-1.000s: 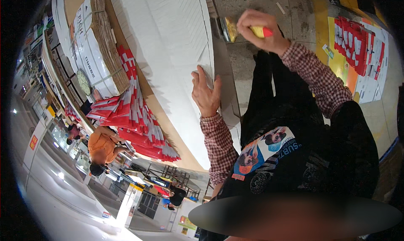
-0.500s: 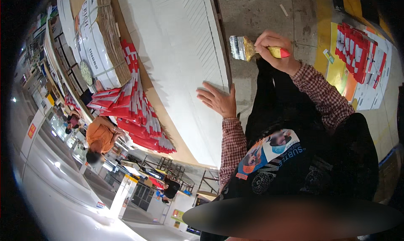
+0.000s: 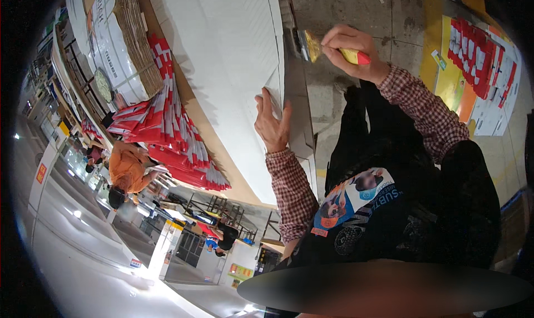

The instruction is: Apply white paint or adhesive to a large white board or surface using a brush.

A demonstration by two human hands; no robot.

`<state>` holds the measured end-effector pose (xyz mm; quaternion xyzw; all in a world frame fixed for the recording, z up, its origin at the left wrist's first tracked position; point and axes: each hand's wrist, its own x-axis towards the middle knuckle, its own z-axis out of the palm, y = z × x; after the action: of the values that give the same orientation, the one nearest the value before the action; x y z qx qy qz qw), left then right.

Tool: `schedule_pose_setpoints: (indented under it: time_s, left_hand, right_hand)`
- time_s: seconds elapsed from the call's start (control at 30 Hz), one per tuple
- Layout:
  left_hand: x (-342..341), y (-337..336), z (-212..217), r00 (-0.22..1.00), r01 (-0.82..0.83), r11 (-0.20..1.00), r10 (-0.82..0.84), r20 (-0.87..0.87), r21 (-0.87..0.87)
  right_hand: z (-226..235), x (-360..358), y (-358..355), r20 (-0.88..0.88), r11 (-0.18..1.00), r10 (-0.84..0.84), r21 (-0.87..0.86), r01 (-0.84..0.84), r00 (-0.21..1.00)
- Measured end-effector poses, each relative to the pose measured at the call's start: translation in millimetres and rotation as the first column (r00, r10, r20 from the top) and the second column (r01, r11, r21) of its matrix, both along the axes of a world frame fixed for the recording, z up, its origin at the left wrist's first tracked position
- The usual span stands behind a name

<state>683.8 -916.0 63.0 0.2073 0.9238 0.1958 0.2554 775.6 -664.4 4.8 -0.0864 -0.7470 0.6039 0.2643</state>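
Observation:
My right hand (image 3: 356,54) is wrapped around the yellow, red-tipped handle of a flat paintbrush (image 3: 310,45). The brush's bristle end points left, at the edge of the work surface. My left hand (image 3: 272,120) rests on large white sheets (image 3: 222,79), its index finger extended and its thumb apart. Near those fingertips the sheet edge is creased or slightly lifted. Between the sheets' right edge and the floor, a greyish strip of the surface (image 3: 300,109) shows. Whether the bristles touch that strip is hard to tell.
A strapped bundle of white bags (image 3: 117,51) and fanned red-and-white packets (image 3: 172,134) lie left of the sheets. More red-and-white packets (image 3: 478,56) rest on printed sheets at right. A person in orange (image 3: 128,168) and others work farther off.
My left hand has moved left and turned, and the white sheets have shifted left, baring the strip at their edge. My right hand has carried the paintbrush slightly up and left.

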Motion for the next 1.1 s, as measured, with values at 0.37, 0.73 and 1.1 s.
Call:
schedule_pose_setpoints:
  time_s: [0.37, 0.73, 1.1]
  left_hand:
    - [1.8, 5.2, -2.0, 0.991, 0.095, 0.992, -0.103, -0.090, -0.086]
    - [19.9, 3.3, -18.3, 0.958, 0.054, 0.991, -0.086, -0.274, -0.124]
    - [3.3, -5.7, -4.5, 0.995, 0.043, 0.998, -0.047, -0.090, -0.043]
  right_hand:
    - [5.1, 9.8, -13.4, -0.005, 0.998, 0.026, 0.052, -0.025, 1.000]
    - [11.1, 21.0, 3.8, -0.132, 0.998, -0.054, -0.038, 0.049, 0.990]
    - [4.2, -22.7, 33.9, -0.106, 0.979, -0.015, 0.202, 0.036, 0.994]
